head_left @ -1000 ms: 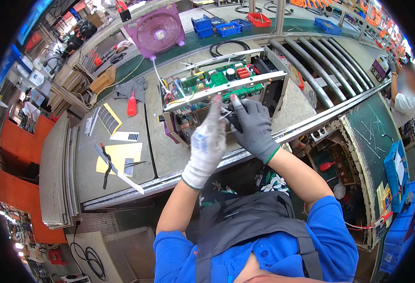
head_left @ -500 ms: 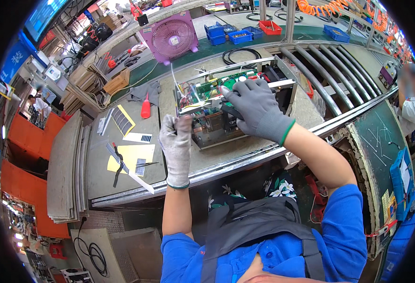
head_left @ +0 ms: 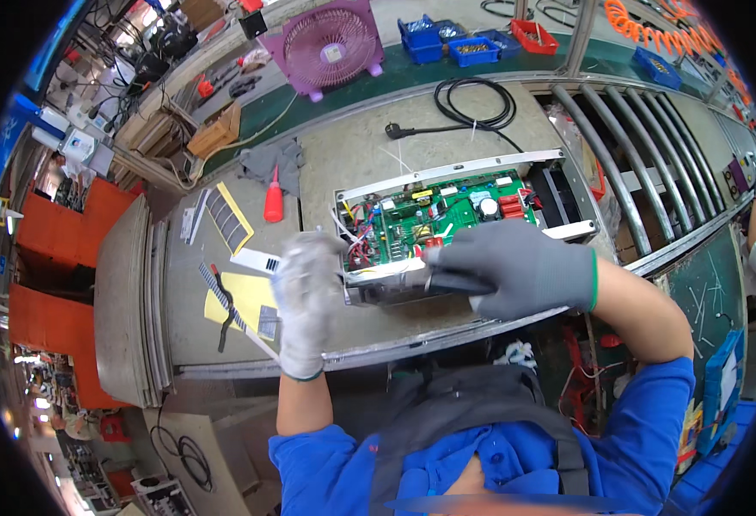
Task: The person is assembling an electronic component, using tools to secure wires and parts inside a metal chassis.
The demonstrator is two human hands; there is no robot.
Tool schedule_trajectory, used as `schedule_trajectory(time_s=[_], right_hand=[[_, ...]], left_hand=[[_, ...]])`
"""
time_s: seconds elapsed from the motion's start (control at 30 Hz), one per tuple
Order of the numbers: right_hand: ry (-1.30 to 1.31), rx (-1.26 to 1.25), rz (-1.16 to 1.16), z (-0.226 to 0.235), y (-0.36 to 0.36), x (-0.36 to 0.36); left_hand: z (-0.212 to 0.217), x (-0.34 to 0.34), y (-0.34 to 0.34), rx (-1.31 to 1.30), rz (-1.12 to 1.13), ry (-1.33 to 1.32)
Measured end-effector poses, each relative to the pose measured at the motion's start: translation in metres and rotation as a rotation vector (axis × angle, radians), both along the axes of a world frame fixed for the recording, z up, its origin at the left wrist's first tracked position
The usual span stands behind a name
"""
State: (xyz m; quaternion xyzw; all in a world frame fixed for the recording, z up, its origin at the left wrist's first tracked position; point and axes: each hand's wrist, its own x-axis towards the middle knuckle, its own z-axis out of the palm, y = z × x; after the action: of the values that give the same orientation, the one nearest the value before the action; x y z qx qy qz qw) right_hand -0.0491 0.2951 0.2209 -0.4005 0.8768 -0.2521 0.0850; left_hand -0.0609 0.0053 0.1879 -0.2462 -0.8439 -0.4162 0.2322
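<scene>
An open metal chassis (head_left: pixel 464 165) lies on the bench in front of me, a green circuit board (head_left: pixel 459 215) showing inside it. Bundled wires crowd the board's left end. My right hand (head_left: pixel 524 268), in a grey glove, is closed at the chassis's front edge; a dark piece under its fingers is too hidden to name. Beside the left front corner is my left hand (head_left: pixel 306 288), in a whitish glove. Motion smears its fingers. Further left lie a red-handled screwdriver (head_left: pixel 273 203), black-handled tweezers or pliers (head_left: pixel 225 311) and a yellow sheet (head_left: pixel 244 297).
Behind the chassis lies a coiled black power cord (head_left: pixel 477 107). A purple fan (head_left: pixel 330 47) stands at the back, with blue bins (head_left: pixel 474 52) and a red bin (head_left: pixel 534 38) to its right. Metal rollers (head_left: pixel 618 163) adjoin the bench. Grey cloth (head_left: pixel 283 159) lies left.
The chassis now appears tipped, with its circuit board facing up more fully. My right hand has come down and right to the front edge; my left hand has dropped slightly and blurs.
</scene>
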Motion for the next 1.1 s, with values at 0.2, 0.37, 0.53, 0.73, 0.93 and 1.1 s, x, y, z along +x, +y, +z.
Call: schedule_trajectory(time_s=[0.2, 0.37, 0.53, 0.73, 0.93, 1.1], right_hand=[[0.391, 0.223, -0.074, 0.026, -0.018, -0.056], [0.347, 0.335, 0.044, 0.025, -0.045, -0.073], [0.222, 0.408, 0.072, 0.03, -0.055, -0.08], [0.2, 0.466, 0.092, 0.034, -0.055, -0.087], [0.187, 0.367, 0.163, 0.017, -0.06, -0.094], [-0.024, 0.321, 0.168, 0.022, -0.049, -0.096]], left_hand=[[0.039, 0.012, -0.023, 0.442, 0.088, -0.626], [0.043, 0.003, -0.004, -0.03, -0.093, -0.646], [0.039, -0.006, 0.001, 0.017, -0.148, -0.618], [0.038, -0.025, -0.008, 0.096, 0.072, -0.766], [0.033, -0.03, -0.01, 0.162, -0.068, -0.689], [0.026, -0.058, -0.009, -0.053, -0.034, -0.328]])
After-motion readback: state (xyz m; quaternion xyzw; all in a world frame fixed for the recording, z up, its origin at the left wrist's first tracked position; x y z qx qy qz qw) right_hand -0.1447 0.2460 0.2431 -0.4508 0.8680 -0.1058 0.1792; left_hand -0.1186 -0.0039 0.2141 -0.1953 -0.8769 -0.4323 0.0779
